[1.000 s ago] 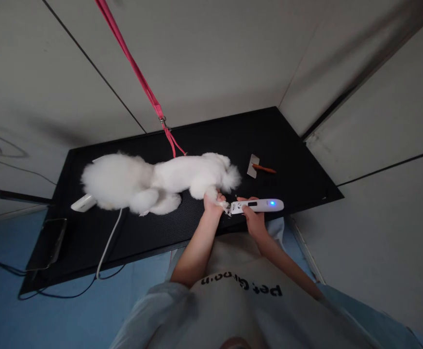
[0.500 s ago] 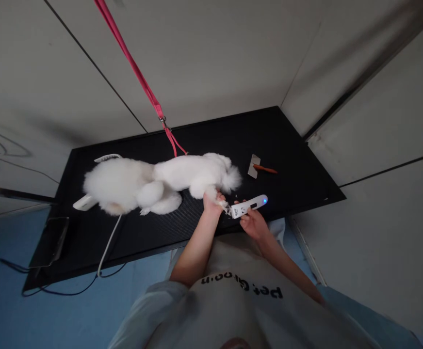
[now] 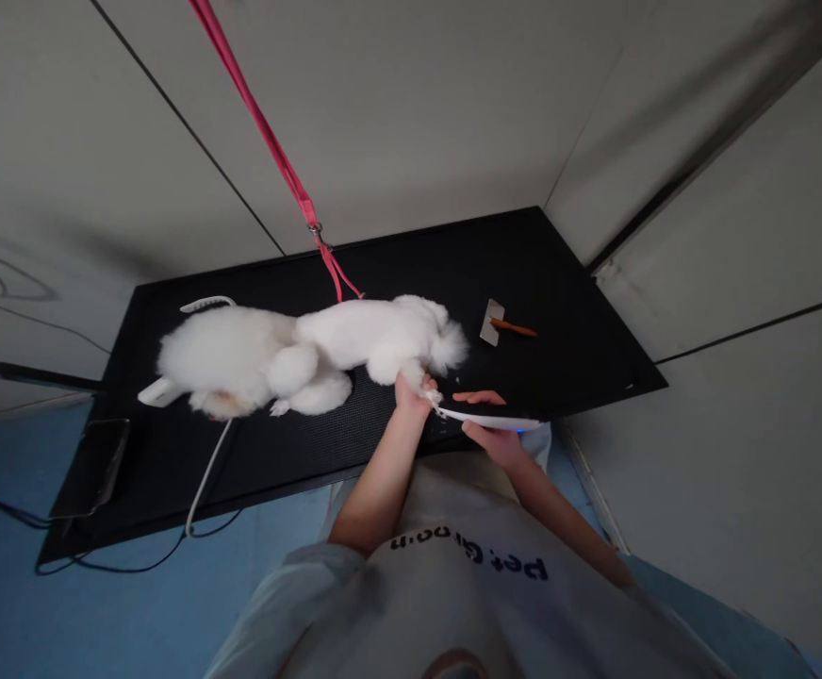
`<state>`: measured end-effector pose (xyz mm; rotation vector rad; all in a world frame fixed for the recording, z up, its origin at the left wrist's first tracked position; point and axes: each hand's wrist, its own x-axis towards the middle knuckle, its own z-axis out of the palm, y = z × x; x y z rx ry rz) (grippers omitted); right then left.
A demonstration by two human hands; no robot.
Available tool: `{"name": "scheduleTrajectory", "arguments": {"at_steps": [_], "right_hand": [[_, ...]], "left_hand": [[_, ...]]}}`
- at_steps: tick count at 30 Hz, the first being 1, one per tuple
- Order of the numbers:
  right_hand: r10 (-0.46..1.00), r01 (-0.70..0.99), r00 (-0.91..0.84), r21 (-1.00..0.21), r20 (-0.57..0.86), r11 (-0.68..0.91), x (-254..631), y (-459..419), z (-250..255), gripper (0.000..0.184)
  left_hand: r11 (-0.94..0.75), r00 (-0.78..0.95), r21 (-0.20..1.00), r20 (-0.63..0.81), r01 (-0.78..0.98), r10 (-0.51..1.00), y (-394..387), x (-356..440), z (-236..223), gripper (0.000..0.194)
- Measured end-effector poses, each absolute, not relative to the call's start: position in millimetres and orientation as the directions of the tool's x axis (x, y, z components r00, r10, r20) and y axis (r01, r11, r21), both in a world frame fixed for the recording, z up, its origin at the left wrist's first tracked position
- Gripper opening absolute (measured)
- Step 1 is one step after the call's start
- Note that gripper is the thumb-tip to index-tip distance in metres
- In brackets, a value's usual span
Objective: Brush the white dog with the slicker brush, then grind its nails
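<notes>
A small fluffy white dog [image 3: 298, 354] lies on a black grooming table [image 3: 567, 311], tethered by a pink leash [image 3: 270, 141] that runs up and out of view. My left hand [image 3: 411, 394] is closed around the dog's hind paw near the table's front edge. My right hand [image 3: 492, 429] grips a white cordless trimmer [image 3: 488, 420] with a blue light, held almost level, its head against that paw.
A slicker brush with an orange handle [image 3: 501, 325] lies on the table to the right of the dog. Another white corded tool [image 3: 153, 391] sits by the dog's head, its cable hanging over the front edge. A dark flat device [image 3: 96, 467] rests at the table's left corner. Pale walls enclose the table.
My right hand has turned the trimmer from tilted upward to nearly flat and edge-on, still at the paw. The dog's front has shifted a little; my left hand keeps its hold.
</notes>
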<state>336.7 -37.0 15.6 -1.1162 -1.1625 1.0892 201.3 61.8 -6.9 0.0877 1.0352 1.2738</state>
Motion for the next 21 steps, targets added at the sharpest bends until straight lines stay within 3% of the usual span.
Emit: {"name": "scheduleTrajectory", "arguments": {"at_steps": [6,13,16,18,21], "right_hand": [[0.991,-0.041,-0.106,-0.996,0.082,0.078,349,-26,15,0.026],[0.987,-0.022,-0.144,-0.997,0.076,0.074,348,-21,16,0.026],[0.995,-0.039,-0.095,-0.999,0.021,0.018,348,-19,12,0.029],[0.985,-0.043,-0.148,-0.994,-0.091,-0.098,350,-17,5,0.028],[0.947,-0.089,-0.084,-0.944,-0.311,-0.318,357,-12,-15,0.030]], "left_hand": [[0.383,0.007,0.496,-0.605,-0.779,0.796,59,202,-5,0.036],[0.398,-0.011,0.516,-0.621,-0.758,0.784,62,199,-9,0.028],[0.416,-0.070,0.604,-0.618,-0.680,0.783,62,203,-12,0.025],[0.396,-0.150,0.688,-0.589,-0.608,0.794,56,203,-14,0.021],[0.308,-0.258,0.893,-0.399,-0.329,0.880,38,187,-13,0.012]]}}
